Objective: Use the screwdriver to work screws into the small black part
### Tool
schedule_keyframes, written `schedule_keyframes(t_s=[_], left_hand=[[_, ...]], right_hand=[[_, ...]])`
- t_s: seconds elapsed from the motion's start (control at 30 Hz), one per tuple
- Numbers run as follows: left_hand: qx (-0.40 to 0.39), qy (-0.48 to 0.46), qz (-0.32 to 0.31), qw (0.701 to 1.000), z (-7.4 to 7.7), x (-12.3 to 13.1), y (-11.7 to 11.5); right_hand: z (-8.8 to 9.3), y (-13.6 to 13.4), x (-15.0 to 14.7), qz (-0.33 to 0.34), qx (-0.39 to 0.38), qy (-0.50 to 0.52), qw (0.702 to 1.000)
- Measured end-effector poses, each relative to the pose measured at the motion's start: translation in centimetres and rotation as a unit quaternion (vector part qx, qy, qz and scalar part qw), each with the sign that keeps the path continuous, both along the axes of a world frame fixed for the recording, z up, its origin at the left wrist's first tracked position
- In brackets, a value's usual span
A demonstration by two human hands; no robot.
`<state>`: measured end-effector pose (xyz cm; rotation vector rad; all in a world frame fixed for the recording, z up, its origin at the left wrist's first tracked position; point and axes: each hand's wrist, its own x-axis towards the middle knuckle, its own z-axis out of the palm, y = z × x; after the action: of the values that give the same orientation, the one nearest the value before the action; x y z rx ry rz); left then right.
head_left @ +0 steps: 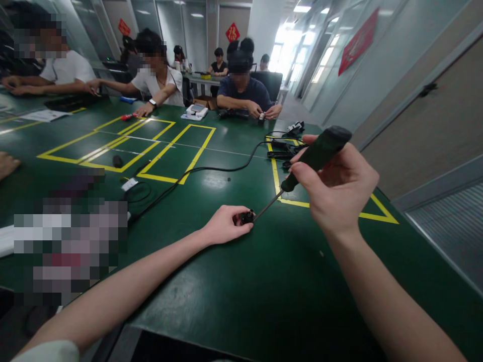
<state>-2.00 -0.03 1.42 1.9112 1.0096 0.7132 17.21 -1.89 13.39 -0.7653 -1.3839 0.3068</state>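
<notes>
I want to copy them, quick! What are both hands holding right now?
Left hand: closed, pinching a small black part on the green table.
Right hand: closed around a screwdriver, its tip at that part.

Both bare forearms reach forward from the bottom edge, converging. The left hand (pixel 226 224) lies low, knuckles up, with its thumb and fingers pinched together at the tips. The right hand (pixel 335 188) is held higher, wrist bent, fingers curled closed in a grip.
</notes>
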Motion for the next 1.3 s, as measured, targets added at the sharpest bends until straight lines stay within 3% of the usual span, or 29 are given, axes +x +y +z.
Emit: schedule_keyframes(t_s=[0.23,0.5,0.9,1.1,1.3], left_hand=[[0.001,-0.002,0.009,1.000,0.4,0.3,-0.3],[0.007,-0.006,0.029,1.000,0.2,0.6,-0.5],[-0.004,-0.013,-0.018,1.000,-0.2,-0.7,0.7],[-0.002,-0.015,0.025,1.000,-0.5,-0.1,0.4],[-0.005,-0.035,-0.020,0.999,-0.2,-0.2,0.2]], right_hand=[[-0.2,0.2,0.1,-0.029,0.019,-0.053,0.998],[-0.2,0.1,0.4,-0.010,0.011,-0.063,0.998],[-0.3,0.0,0.0,-0.011,0.021,-0.046,0.999],[-0.2,-0.1,0.1,0.000,0.011,-0.056,0.998],[-0.2,-0.3,-0.1,0.019,0.003,-0.037,0.999]])
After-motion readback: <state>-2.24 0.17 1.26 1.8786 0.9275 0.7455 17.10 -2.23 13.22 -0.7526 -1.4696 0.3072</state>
